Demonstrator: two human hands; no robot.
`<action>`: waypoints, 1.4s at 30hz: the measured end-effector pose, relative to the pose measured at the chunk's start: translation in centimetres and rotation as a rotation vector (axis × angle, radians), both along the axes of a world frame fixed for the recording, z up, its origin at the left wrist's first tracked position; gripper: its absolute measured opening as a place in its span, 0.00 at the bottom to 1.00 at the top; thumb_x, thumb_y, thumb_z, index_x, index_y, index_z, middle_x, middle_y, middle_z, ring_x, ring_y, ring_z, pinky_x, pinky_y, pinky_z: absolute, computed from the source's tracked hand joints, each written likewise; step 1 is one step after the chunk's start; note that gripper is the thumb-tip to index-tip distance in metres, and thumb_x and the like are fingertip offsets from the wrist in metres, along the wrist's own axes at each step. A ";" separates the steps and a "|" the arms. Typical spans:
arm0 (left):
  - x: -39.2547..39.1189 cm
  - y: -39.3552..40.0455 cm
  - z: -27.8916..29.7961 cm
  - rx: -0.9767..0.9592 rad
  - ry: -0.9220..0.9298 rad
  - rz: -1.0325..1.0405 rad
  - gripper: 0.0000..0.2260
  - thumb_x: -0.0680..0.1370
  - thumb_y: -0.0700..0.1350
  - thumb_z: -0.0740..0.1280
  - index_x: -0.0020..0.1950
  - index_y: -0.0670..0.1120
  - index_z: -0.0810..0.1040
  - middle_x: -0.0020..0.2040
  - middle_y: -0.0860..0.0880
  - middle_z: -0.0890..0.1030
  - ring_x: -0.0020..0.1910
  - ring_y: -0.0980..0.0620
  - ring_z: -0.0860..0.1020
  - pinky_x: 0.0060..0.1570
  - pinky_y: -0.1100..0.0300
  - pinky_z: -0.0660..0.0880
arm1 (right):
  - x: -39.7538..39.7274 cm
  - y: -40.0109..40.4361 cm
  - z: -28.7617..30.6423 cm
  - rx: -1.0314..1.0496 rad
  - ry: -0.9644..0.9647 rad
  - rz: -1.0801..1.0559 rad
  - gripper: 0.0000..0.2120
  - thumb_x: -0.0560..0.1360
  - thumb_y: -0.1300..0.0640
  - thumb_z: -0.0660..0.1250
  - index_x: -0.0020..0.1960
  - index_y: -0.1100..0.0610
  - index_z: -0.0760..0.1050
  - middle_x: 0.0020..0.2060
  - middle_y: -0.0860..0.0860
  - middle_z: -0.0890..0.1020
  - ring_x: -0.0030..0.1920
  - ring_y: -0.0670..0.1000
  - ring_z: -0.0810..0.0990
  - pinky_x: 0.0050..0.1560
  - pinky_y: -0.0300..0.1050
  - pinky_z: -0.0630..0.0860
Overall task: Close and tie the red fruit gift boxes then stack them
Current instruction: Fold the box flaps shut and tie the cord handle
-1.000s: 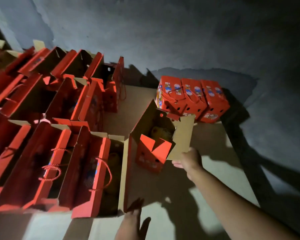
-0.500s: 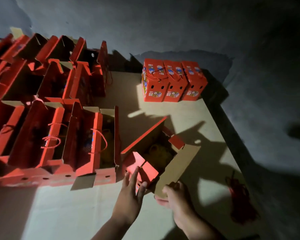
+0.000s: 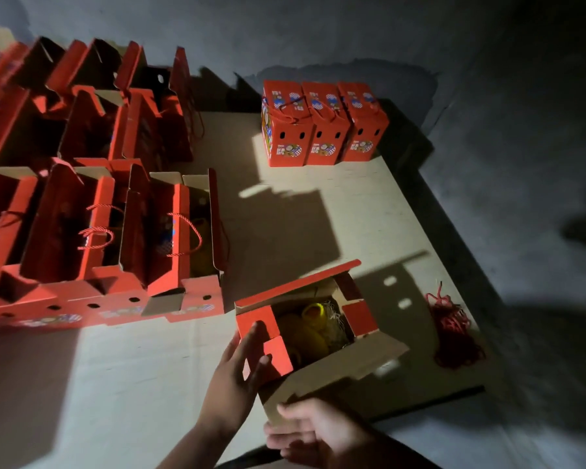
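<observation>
Closing is starting: I'm pressing my left hand [image 3: 239,377], fingers spread, on the box [image 3: 313,330] flap while my right hand [image 3: 313,431] is pinching the front flap; next I'm folding it inward.

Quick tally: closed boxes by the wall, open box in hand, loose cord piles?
Closed red boxes: 3
Open box being handled: 1
Red cord pile: 1
Total: 5
Open boxes at left run off frame, not counted.
</observation>
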State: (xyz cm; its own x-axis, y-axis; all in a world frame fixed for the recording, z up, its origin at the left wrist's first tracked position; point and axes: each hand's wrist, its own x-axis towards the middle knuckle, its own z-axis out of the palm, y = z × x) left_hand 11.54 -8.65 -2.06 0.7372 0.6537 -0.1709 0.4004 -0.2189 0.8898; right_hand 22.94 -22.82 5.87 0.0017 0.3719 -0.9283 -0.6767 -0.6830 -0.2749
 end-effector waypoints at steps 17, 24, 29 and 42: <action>1.2 -1.2 0.0 0.104 0.014 -0.109 0.42 0.77 0.61 0.63 0.85 0.51 0.46 0.81 0.47 0.60 0.73 0.51 0.67 0.64 0.62 0.73 | 13.0 -9.9 0.6 -0.043 -0.671 -0.310 0.33 0.79 0.42 0.69 0.78 0.52 0.64 0.69 0.59 0.78 0.56 0.58 0.84 0.52 0.56 0.83; 2.0 -1.5 1.8 0.068 0.005 -0.068 0.15 0.84 0.57 0.63 0.71 0.61 0.71 0.58 0.61 0.84 0.57 0.58 0.83 0.49 0.67 0.81 | 17.3 -5.5 -0.1 0.010 -0.915 0.186 0.31 0.80 0.52 0.72 0.79 0.41 0.66 0.72 0.51 0.75 0.66 0.53 0.78 0.57 0.46 0.76; 1.9 -1.6 3.4 0.046 0.022 -0.097 0.25 0.84 0.65 0.56 0.53 0.45 0.79 0.34 0.47 0.78 0.32 0.48 0.76 0.34 0.58 0.76 | 16.5 -6.1 0.2 0.022 -0.818 0.295 0.37 0.77 0.68 0.66 0.79 0.40 0.64 0.52 0.51 0.83 0.45 0.53 0.86 0.35 0.48 0.84; 0.4 -1.7 5.4 0.434 0.456 -0.280 0.30 0.82 0.43 0.66 0.83 0.59 0.62 0.84 0.54 0.52 0.82 0.49 0.60 0.74 0.55 0.71 | 16.1 -10.5 0.0 0.054 -1.163 0.820 0.36 0.81 0.55 0.69 0.83 0.44 0.57 0.82 0.43 0.56 0.77 0.48 0.67 0.69 0.40 0.73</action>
State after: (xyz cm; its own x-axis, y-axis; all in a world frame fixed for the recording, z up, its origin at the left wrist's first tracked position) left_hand 11.96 -10.40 3.32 0.8047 0.5287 -0.2701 0.5907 -0.6668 0.4544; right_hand 39.02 -33.30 5.85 0.5111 0.6748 -0.5323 0.5244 -0.7355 -0.4289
